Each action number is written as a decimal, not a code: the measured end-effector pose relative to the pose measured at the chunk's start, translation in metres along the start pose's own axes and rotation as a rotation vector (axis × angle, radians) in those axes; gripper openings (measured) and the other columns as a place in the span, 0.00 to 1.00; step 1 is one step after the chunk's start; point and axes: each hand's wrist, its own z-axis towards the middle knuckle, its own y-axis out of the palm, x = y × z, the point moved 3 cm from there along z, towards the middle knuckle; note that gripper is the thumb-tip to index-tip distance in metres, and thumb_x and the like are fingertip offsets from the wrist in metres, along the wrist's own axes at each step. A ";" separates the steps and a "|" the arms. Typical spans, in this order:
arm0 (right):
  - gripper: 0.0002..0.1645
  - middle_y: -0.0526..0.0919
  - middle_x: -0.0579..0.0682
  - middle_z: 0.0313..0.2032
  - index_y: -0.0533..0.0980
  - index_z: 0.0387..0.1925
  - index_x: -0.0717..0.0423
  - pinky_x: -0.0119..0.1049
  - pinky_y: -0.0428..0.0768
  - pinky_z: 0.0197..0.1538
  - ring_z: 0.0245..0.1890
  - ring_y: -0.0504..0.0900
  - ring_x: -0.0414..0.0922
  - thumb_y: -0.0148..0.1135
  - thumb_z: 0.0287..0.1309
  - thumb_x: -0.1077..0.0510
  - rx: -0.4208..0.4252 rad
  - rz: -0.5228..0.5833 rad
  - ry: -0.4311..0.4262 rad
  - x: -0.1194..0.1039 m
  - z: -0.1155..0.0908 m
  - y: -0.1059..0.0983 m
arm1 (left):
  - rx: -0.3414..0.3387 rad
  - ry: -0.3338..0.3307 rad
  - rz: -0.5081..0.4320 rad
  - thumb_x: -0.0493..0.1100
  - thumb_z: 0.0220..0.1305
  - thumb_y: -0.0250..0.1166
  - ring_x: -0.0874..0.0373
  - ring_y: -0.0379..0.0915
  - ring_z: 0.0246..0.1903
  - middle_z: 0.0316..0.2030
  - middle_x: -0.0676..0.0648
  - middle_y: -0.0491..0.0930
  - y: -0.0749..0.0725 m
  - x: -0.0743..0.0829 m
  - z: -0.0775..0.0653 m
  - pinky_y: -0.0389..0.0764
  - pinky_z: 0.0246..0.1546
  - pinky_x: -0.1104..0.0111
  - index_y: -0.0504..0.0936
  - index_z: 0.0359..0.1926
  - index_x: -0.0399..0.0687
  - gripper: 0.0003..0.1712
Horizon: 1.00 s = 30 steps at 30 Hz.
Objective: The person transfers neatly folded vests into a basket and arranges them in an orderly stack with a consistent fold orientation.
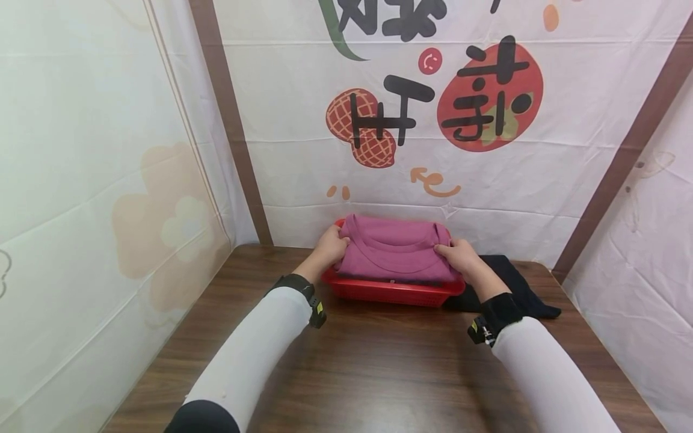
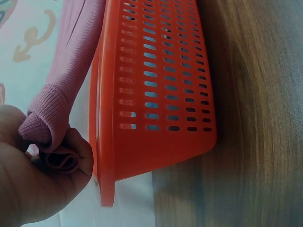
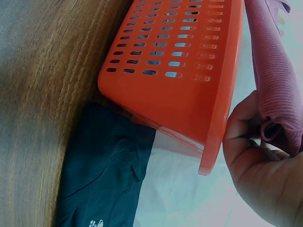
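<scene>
A folded pink ribbed garment (image 1: pixel 397 246) lies over a red plastic basket (image 1: pixel 390 291), its neckline curving across the top. My left hand (image 1: pixel 331 245) grips the garment's left side; the left wrist view shows thumb and fingers around the rolled edge of the pink garment (image 2: pixel 64 101). On the opposite side my right hand (image 1: pixel 459 255) pinches the garment, and in the right wrist view the fingers curl under its rolled end beside the rim of the basket (image 3: pixel 218 118). Part of the basket's inside is hidden under the garment.
A dark folded cloth (image 1: pixel 517 285) lies on the wooden table (image 1: pixel 379 355), right of the basket and partly behind my right forearm. It bears a small white print in the right wrist view. Printed white curtains (image 1: pixel 292 150) stand behind and at both sides.
</scene>
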 end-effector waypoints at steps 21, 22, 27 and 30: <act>0.25 0.78 0.57 0.42 0.73 0.58 0.67 0.34 0.80 0.39 0.38 0.77 0.45 0.53 0.76 0.48 0.022 -0.034 0.021 0.014 0.013 0.004 | 0.020 0.036 0.000 0.43 0.77 0.54 0.45 0.73 0.56 0.55 0.37 0.76 0.008 -0.008 0.006 0.75 0.62 0.50 0.69 0.61 0.37 0.19; 0.25 0.78 0.57 0.42 0.73 0.58 0.67 0.34 0.80 0.39 0.38 0.77 0.45 0.53 0.76 0.48 0.025 -0.030 0.019 0.015 0.013 0.004 | 0.022 0.037 -0.003 0.43 0.77 0.54 0.45 0.73 0.56 0.55 0.36 0.76 0.009 -0.009 0.007 0.75 0.62 0.50 0.69 0.61 0.37 0.19; 0.23 0.78 0.55 0.39 0.74 0.54 0.66 0.35 0.79 0.37 0.36 0.77 0.45 0.54 0.76 0.49 0.048 -0.016 -0.001 0.017 0.012 0.006 | 0.033 0.051 -0.006 0.43 0.76 0.55 0.43 0.73 0.60 0.58 0.35 0.76 0.011 -0.015 0.009 0.74 0.64 0.50 0.69 0.63 0.36 0.22; 0.22 0.78 0.54 0.37 0.75 0.51 0.65 0.35 0.79 0.36 0.35 0.76 0.45 0.54 0.75 0.49 0.062 -0.019 -0.016 0.017 0.013 0.007 | 0.042 0.059 -0.007 0.44 0.76 0.56 0.43 0.72 0.61 0.59 0.35 0.76 0.011 -0.019 0.011 0.73 0.65 0.50 0.70 0.63 0.37 0.22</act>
